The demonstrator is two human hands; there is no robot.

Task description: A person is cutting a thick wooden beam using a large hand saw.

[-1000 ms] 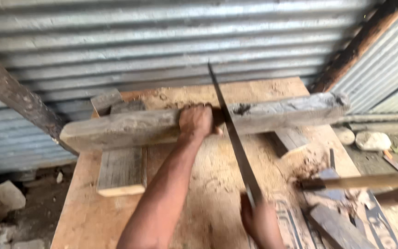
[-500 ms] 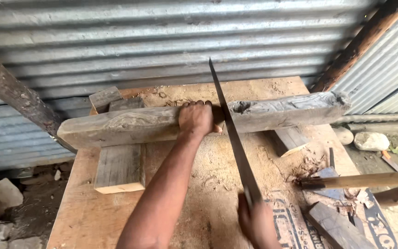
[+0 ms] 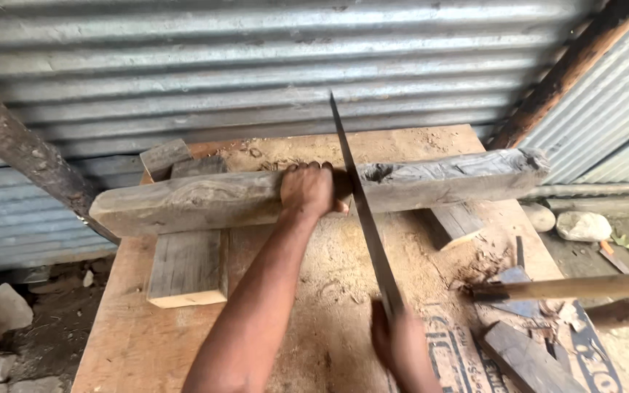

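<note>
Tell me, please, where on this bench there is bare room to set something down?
Bare board lies on the bench left of the left hand's forearm, below the support block. The right front corner, around the wooden handle and offcuts, is crowded.

left arm (image 3: pixel 256 306): bare, no sleeve | right hand (image 3: pixel 402 349): bare, ungloved

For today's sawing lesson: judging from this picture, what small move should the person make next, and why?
Probably push the saw forward along the same line: its blade sits in the beam beside the left hand pinning it, while the right hand grips the handle near the body.
</note>
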